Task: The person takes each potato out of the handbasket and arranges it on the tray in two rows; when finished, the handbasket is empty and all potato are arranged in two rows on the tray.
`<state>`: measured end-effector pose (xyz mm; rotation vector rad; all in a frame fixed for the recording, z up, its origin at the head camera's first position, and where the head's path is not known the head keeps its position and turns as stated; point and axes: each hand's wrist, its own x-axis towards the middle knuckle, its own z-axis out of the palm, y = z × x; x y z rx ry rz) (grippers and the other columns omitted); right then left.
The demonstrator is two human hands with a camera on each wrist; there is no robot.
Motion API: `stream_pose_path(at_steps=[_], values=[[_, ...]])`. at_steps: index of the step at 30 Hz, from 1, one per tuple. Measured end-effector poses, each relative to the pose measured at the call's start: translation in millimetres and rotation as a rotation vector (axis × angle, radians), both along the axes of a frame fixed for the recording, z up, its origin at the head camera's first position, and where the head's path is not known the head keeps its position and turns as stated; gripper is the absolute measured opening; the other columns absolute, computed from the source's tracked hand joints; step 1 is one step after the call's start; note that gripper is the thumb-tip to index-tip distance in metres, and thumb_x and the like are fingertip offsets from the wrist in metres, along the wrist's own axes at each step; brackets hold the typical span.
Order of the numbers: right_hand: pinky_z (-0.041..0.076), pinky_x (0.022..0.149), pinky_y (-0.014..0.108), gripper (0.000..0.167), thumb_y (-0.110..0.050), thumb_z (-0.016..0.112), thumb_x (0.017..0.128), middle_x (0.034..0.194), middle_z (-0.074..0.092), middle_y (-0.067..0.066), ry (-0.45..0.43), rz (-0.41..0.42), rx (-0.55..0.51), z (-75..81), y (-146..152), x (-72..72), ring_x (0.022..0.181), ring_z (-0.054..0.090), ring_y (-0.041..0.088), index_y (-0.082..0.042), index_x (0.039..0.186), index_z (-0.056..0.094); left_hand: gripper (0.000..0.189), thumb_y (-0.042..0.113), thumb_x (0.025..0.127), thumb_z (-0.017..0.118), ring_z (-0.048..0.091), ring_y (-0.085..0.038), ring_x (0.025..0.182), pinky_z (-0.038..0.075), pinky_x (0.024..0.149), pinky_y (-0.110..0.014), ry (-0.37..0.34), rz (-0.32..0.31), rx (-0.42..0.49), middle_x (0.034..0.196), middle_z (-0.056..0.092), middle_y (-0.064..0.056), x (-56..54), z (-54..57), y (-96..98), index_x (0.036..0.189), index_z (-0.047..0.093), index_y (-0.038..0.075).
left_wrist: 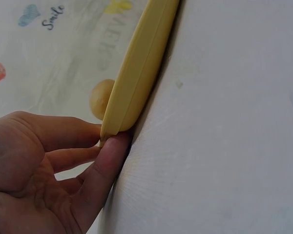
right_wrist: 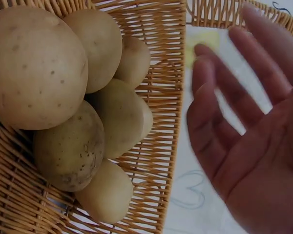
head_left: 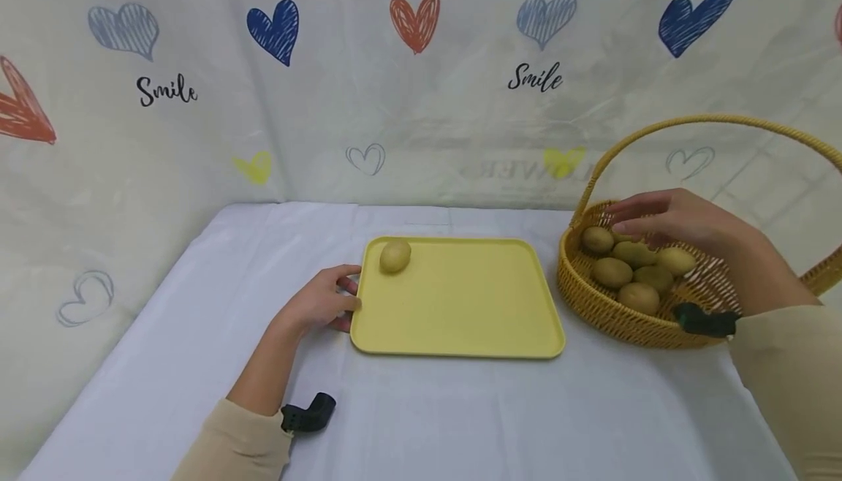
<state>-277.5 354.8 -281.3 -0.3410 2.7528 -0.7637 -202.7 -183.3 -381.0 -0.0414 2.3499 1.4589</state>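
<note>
Your left hand [head_left: 322, 298] is pinching the left rim of the yellow tray [head_left: 460, 298], which is lying flat on the white cloth [head_left: 421, 415]. A single potato [head_left: 395, 256] is resting on it, near the far left corner. Your right hand [head_left: 687, 219] is hovering above the wicker basket [head_left: 595, 313], fingers loosely bent and spread, clear of the potatoes [head_left: 612, 273] clustering inside.

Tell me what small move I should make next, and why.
I'd probably lower your right grip onto a potato in the basket: it hovers there holding nothing, while just one potato lies on the tray, whose edge your left grip pinches.
</note>
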Motion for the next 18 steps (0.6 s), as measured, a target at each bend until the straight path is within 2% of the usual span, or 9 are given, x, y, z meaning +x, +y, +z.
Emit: stream_pose_path(at_steps=[4, 9, 14, 18], values=[[0.059, 0.082, 0.034, 0.056, -0.039, 0.062, 0.104, 0.151, 0.053, 0.02, -0.023, 0.037, 0.023, -1.7, 10, 1.5, 0.104, 0.058, -0.005, -0.01, 0.15, 0.054, 0.068, -0.001, 0.092, 0.063, 0.064, -0.022, 0.078, 0.063, 0.065, -0.033, 0.003, -0.007, 0.0, 0.123, 0.051, -0.016, -0.4, 0.0, 1.2, 0.156, 0.041, 0.006], [0.059, 0.082, 0.035, 0.056, -0.035, 0.065, 0.102, 0.146, 0.059, 0.018, -0.068, 0.07, 0.012, -9.5, 19, 2.1, 0.104, 0.059, -0.007, -0.009, 0.15, 0.054, 0.068, 0.0, 0.092, 0.063, 0.064, -0.022, 0.078, 0.064, 0.066, -0.033, 0.007, -0.008, 0.009, 0.123, 0.051, -0.016, -1.1, -2.0, 1.5, 0.156, 0.042, 0.007], [0.057, 0.086, 0.037, 0.057, -0.033, 0.068, 0.1, 0.145, 0.06, 0.017, -0.162, 0.083, 0.0, -21.1, 20, -2.3, 0.112, 0.059, 0.003, -0.005, 0.147, 0.055, 0.068, -0.001, 0.092, 0.063, 0.063, -0.022, 0.082, 0.063, 0.064, -0.033, 0.008, 0.003, 0.007, 0.122, 0.05, -0.016, -1.9, -2.3, -0.1, 0.156, 0.042, 0.007], [0.058, 0.084, 0.036, 0.056, -0.032, 0.069, 0.099, 0.145, 0.06, 0.019, -0.17, 0.1, 0.029, -26.0, 19, -3.4, 0.116, 0.061, 0.015, -0.003, 0.146, 0.057, 0.068, -0.001, 0.092, 0.063, 0.063, -0.023, 0.083, 0.063, 0.065, -0.033, 0.01, -0.001, 0.008, 0.123, 0.05, -0.016, -1.7, -2.8, -1.2, 0.156, 0.041, 0.007]])
